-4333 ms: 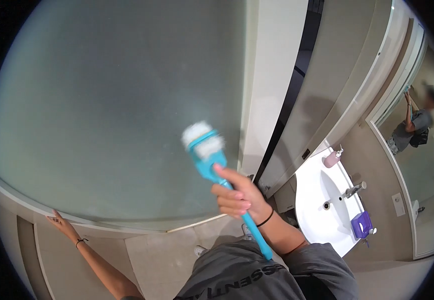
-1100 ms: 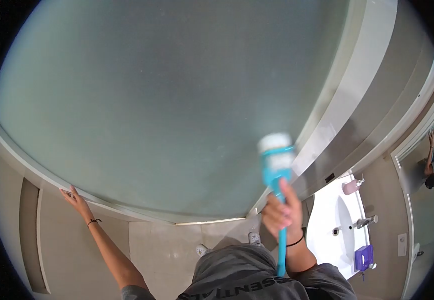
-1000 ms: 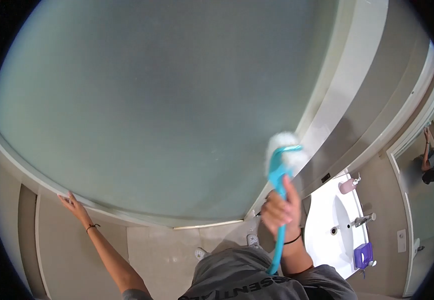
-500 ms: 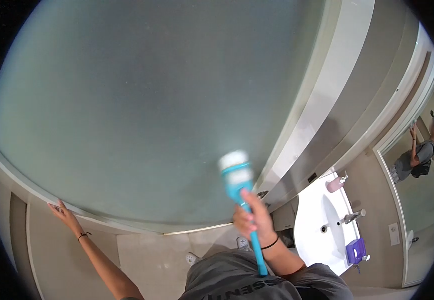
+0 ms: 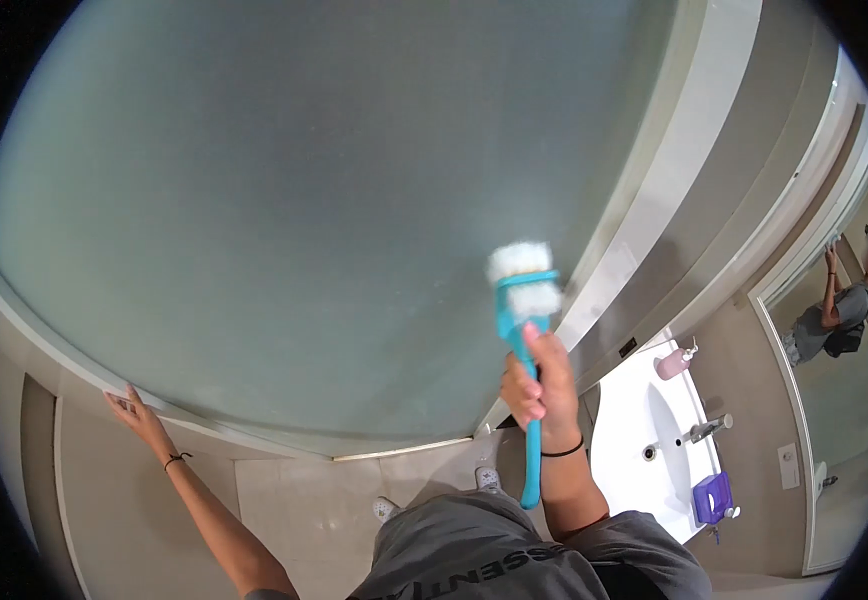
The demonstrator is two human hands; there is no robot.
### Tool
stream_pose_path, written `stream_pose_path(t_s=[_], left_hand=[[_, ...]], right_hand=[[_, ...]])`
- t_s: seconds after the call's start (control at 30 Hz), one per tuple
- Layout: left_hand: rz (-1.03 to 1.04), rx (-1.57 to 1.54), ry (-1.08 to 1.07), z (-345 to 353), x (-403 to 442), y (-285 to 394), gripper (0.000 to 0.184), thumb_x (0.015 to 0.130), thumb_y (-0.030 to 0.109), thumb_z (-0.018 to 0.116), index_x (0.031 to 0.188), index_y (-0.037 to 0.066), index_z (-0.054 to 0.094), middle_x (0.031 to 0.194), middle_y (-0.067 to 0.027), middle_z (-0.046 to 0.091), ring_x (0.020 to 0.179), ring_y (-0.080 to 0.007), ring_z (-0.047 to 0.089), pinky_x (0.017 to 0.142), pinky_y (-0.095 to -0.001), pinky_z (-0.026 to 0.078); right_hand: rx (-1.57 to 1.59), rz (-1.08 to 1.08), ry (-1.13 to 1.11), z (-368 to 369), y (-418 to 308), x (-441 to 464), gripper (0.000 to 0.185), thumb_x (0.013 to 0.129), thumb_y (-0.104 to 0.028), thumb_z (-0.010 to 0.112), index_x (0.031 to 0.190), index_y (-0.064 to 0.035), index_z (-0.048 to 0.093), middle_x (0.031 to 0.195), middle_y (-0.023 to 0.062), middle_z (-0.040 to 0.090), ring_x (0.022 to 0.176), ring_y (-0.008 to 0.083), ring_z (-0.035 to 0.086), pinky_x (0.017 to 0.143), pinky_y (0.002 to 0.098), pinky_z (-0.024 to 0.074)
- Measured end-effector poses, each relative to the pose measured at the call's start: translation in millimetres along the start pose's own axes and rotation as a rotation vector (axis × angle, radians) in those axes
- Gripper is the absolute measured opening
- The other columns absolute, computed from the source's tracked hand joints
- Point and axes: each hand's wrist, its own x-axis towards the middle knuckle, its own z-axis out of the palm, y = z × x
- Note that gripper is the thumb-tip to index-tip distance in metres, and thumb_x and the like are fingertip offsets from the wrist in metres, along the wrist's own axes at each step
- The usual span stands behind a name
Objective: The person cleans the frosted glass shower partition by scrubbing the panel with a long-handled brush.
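Observation:
My right hand (image 5: 541,385) is wrapped around the turquoise handle of a scrub brush (image 5: 531,285) with white bristles. The brush head is at the lower right of a large frosted glass door (image 5: 334,200), close to its upright frame; whether the bristles touch the glass I cannot tell for certain. Far to the left, my left hand (image 5: 141,415) grips the pale edge frame (image 5: 194,420) of the door, thumb on the glass side and fingers around the rim.
To the right is a white washbasin (image 5: 619,455) with a tap (image 5: 711,428), a pink soap bottle (image 5: 674,362) and a purple container (image 5: 712,498). A wall mirror (image 5: 854,420) hangs beyond, reflecting a person. Pale tiles (image 5: 304,510) cover the floor.
My right hand has moved the brush up and to the right, nearer the upright frame. My left hand stays on the door edge, shifted slightly in view.

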Motion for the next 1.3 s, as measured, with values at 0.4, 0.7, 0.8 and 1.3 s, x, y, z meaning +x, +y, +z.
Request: stream_pose_path(t_s=[0.4,0.7,0.8,1.3], left_hand=[[0.115,0.055,-0.002,1.2,-7.4,17.1,0.066,0.098,0.033,0.057,0.149,0.003,0.027,0.153,-0.0208,0.027,0.134,-0.0332,0.04,0.109,-0.041,0.036],[0.087,0.05,-0.018,-2.4,-9.9,33.5,0.068,0.097,0.037,0.057,0.15,0.004,0.027,0.151,-0.0207,0.029,0.135,-0.0342,0.037,0.109,-0.0428,0.036],[0.099,0.015,-0.022,-2.4,-12.1,40.1,0.068,0.098,0.037,0.056,0.15,0.005,0.028,0.152,-0.0193,0.029,0.136,-0.0336,0.037,0.109,-0.0417,0.035],[0.075,0.07,-0.084,-7.6,-19.4,49.3,0.071,0.097,0.035,0.06,0.151,0.005,0.024,0.152,-0.0196,0.028,0.136,-0.0318,0.036,0.109,-0.0417,0.036]], right_hand=[[-0.139,-0.05,0.022,17.7,-14.9,-2.2,0.024,0.101,-0.032,0.049,0.093,-0.0093,0.05,0.044,-0.0035,0.038,0.027,0.0063,0.032,0.026,0.0217,0.0251],[-0.186,-0.041,0.064,14.1,-14.2,-4.5,0.035,0.1,-0.037,0.05,0.081,-0.0084,0.051,0.041,-0.001,0.036,0.026,0.008,0.032,0.027,0.0221,0.0247],[-0.2,-0.117,0.129,15.6,-21.7,-9.6,0.035,0.1,-0.036,0.049,0.078,-0.0081,0.05,0.041,-0.002,0.038,0.026,0.0067,0.033,0.026,0.021,0.0245],[-0.025,-0.06,-0.021,-20.3,-33.4,-3.7,0.046,0.102,-0.04,0.045,0.065,-0.0127,0.044,0.039,-0.0028,0.037,0.025,0.0076,0.032,0.025,0.0217,0.0253]])
